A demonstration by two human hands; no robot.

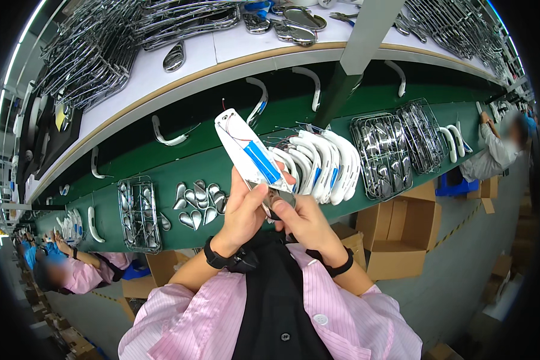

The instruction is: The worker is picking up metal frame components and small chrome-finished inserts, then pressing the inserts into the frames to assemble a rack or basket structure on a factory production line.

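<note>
White handle shell (246, 150) in left hand (244, 211) fingers; chrome piece (280, 198) pinched by right hand (305, 221).

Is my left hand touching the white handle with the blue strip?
Touching. The head view shows the left hand with its fingers wrapped round the lower end of the white handle.

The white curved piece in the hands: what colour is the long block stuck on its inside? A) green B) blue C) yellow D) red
B: the white curved piece, gripped by the left hand with the right hand at its lower end, carries a long blue block along its inner face.
</note>
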